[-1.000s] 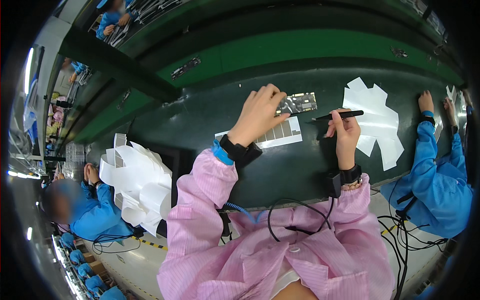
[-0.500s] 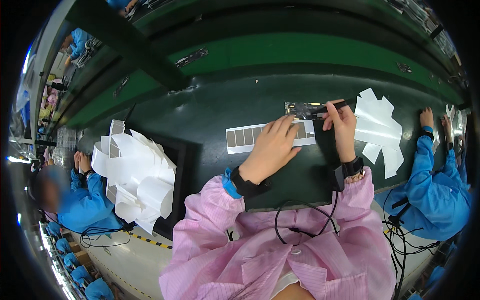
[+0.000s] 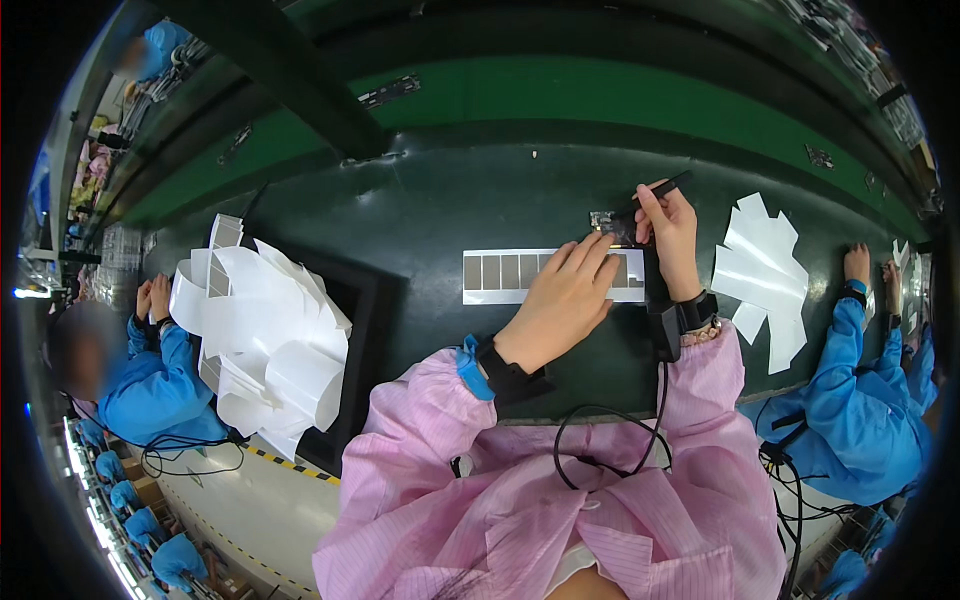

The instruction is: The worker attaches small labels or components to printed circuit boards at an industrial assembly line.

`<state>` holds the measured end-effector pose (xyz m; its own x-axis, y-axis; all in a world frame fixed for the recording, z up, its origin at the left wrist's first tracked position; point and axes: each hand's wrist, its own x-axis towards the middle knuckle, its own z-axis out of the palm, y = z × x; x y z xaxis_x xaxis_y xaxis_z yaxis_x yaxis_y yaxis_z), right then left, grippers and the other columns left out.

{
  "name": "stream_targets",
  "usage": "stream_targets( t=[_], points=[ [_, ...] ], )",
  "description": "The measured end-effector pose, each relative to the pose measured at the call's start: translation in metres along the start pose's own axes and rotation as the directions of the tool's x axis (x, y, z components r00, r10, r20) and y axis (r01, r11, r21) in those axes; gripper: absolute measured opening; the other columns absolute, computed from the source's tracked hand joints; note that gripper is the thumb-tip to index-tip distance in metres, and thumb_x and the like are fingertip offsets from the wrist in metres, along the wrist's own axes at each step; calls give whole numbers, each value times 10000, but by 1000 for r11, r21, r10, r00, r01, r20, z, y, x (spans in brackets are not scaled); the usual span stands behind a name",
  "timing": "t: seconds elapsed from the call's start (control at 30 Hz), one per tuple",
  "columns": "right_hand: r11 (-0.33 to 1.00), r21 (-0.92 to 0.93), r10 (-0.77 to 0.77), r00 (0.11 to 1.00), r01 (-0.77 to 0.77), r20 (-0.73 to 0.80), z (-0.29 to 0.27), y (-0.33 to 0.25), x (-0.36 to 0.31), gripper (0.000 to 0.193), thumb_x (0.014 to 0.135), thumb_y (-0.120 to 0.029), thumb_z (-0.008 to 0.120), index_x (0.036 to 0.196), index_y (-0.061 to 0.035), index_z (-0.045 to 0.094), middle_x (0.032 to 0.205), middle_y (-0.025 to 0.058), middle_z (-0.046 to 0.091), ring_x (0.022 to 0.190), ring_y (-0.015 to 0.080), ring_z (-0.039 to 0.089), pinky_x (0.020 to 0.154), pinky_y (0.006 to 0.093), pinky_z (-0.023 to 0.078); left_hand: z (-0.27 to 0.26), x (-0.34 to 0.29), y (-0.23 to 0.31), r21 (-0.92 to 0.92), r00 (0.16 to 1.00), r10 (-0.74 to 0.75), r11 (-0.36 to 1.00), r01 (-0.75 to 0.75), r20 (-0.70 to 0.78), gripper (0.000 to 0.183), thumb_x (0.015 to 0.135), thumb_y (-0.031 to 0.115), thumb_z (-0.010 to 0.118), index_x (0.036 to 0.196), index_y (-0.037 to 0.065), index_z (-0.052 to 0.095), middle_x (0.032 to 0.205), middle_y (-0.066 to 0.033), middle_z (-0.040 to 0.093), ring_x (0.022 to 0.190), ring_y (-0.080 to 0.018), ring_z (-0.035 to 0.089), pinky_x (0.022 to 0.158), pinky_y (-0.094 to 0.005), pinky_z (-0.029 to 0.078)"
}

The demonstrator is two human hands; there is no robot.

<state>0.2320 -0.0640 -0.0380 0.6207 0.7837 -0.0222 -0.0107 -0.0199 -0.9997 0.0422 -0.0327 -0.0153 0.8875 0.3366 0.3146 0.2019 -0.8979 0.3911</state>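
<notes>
A small dark circuit board [image 3: 601,220] lies on the green bench top, just beyond a white strip of grey rectangular stickers [image 3: 492,271]. My left hand [image 3: 562,297] rests across that strip, fingers stretched out, their tips at the board's near edge. My right hand [image 3: 672,235] is closed round a slim black tool [image 3: 666,188], whose upper end sticks out past the fingers to the upper right. What its working end touches is hidden by my fingers; the hand is over the board's right end.
To the left, crumpled white backing sheets [image 3: 270,330] heap on a black tray [image 3: 372,300]. More white sheets [image 3: 762,270] lie at the right. Boards [image 3: 390,91] rest on the ledge behind. People in blue [image 3: 165,385] work on both sides. Cables [image 3: 610,480] hang at my front.
My right hand has shifted a little left and away over the board, and the black tool now slants more steeply. My left hand stays on the strip. The whole view has shifted slightly.
</notes>
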Motion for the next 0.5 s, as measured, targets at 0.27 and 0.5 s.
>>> stream_targets(
  t=[0.27, 0.5],
  points=[
    [1000, -9, 5, 1000, -5, 14, 1, -4, 1, 187, 915, -178, 636, 868, 0, 603, 625, 15, 570, 450, 49, 485, 411, 195, 360, 0, 3, -3, 19, 1000, -29, 999, 29, -8, 512, 759, 176, 710, 1200, 2, 517, 1326, -207, 437, 1253, -338, 431, 1041, -410, 371],
    [998, -57, -9, 1000, 9, 12, 3, -3, 2, 174, 908, -163, 642, 867, 1, 603, 618, 12, 567, 449, 47, 487, 411, 198, 360, 1, 4, -3, 35, 999, -26, 999, 26, -21, 508, 754, 176, 714, 1193, 6, 523, 1322, -207, 440, 1234, -337, 446, 1034, -411, 377]
  ],
)
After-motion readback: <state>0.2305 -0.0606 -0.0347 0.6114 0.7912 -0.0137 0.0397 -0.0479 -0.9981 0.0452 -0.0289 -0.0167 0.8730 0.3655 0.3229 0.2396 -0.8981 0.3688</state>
